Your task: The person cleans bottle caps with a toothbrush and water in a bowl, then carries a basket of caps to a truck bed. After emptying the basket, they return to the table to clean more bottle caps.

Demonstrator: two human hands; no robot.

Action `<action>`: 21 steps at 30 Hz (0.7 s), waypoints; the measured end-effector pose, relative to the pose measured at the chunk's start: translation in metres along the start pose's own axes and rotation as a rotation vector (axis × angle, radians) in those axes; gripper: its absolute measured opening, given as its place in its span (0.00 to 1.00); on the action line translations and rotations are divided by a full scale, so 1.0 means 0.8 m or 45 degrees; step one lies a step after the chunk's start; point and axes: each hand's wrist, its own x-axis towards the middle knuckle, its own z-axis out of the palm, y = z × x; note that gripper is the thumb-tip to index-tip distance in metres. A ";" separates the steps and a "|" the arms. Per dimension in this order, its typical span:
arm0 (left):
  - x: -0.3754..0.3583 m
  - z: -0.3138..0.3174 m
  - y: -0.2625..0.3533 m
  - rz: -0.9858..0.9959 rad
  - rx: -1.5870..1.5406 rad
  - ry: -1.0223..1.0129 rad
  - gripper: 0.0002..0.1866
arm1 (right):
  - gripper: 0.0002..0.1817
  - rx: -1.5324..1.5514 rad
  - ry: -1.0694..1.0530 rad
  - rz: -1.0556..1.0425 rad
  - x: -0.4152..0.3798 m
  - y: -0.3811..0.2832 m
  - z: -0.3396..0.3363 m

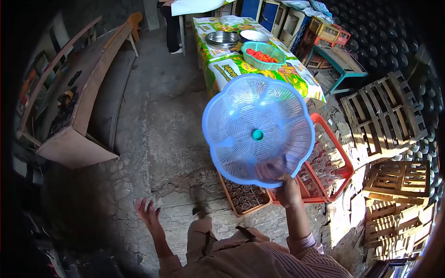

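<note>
A large blue plastic colander (pixel 236 160) with a wavy rim is tilted toward me, its inside showing a small green disc at the centre. My right hand (pixel 289 191) grips its near rim, thumb over the edge. Nothing is in my left hand (pixel 148 214), which hangs in the air to the left with fingers apart. Beyond the blue colander, a green basket (pixel 264 66) of red pieces stands on a table with a colourful printed cloth (pixel 222 69). A steel bowl (pixel 222 40) and a white basin (pixel 254 37) sit behind it.
Red crates (pixel 345 178) with glass bottles and an orange crate (pixel 238 213) of dark bottles are on the floor below the colander. Wooden pallets (pixel 384 116) and wooden crates (pixel 398 185) line the right. A long workbench (pixel 88 102) runs along the left. Another person (pixel 171 28) stands far back.
</note>
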 end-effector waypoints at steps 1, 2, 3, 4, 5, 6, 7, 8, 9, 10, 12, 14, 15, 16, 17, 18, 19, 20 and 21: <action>0.029 0.035 0.027 -0.104 -0.305 -0.455 0.36 | 0.22 0.025 -0.048 0.083 -0.002 0.014 0.005; 0.041 0.076 0.052 -0.168 -0.440 -0.713 0.37 | 0.20 0.176 -0.128 0.213 0.002 0.029 -0.005; 0.046 0.104 0.065 -0.236 -0.582 -0.978 0.37 | 0.19 0.253 -0.023 0.243 -0.009 0.028 0.021; 0.053 0.111 0.056 -0.252 -0.574 -1.032 0.37 | 0.20 0.210 -0.042 0.224 -0.012 0.041 0.014; 0.057 0.119 0.038 -0.420 -0.548 -1.101 0.37 | 0.20 0.170 -0.054 0.199 -0.016 0.058 0.000; 0.056 0.128 0.028 -0.590 -0.516 -1.171 0.37 | 0.23 0.137 -0.060 0.240 -0.024 0.064 -0.012; 0.050 0.138 0.030 -0.608 -0.506 -1.242 0.37 | 0.23 0.163 -0.004 0.202 -0.038 0.053 -0.013; 0.040 0.148 0.035 -0.636 -0.513 -1.267 0.36 | 0.24 0.000 0.125 0.163 -0.057 0.037 -0.013; 0.026 0.157 0.037 -0.667 -0.517 -1.288 0.35 | 0.26 -0.162 0.257 0.138 -0.075 0.026 -0.018; 0.009 0.166 0.035 -0.771 -0.599 -1.313 0.33 | 0.31 -0.526 0.332 -0.215 -0.090 0.014 -0.021; -0.037 0.190 0.046 -0.711 -0.519 -1.414 0.32 | 0.45 -1.866 1.099 -0.940 -0.124 -0.016 -0.036; -0.097 0.214 0.045 -0.678 -0.410 -1.462 0.30 | 0.42 -2.033 0.947 -0.948 -0.153 -0.045 -0.064; -0.130 0.224 0.040 -0.710 -0.404 -1.543 0.30 | 0.38 -1.954 0.731 -0.895 -0.167 -0.051 -0.083; -0.163 0.234 0.035 -0.790 -0.409 -1.617 0.27 | 0.35 -1.986 0.717 -0.742 -0.179 -0.049 -0.102; -0.197 0.247 0.030 -0.864 -0.411 -1.695 0.24 | 0.32 -2.001 0.707 -0.596 -0.188 -0.044 -0.124; -0.232 0.261 0.023 -0.885 -0.397 -1.789 0.24 | 0.32 -1.996 0.809 -0.564 -0.201 -0.040 -0.148; -0.267 0.272 0.014 -0.910 -0.403 -1.854 0.24 | 0.28 -1.972 0.868 -0.468 -0.214 -0.034 -0.172; -0.300 0.284 0.008 -0.926 -0.414 -1.916 0.24 | 0.25 -1.943 0.921 -0.385 -0.230 -0.029 -0.201; -0.337 0.294 0.007 -0.896 -0.440 -1.968 0.26 | 0.25 -1.928 1.010 -0.371 -0.247 -0.022 -0.232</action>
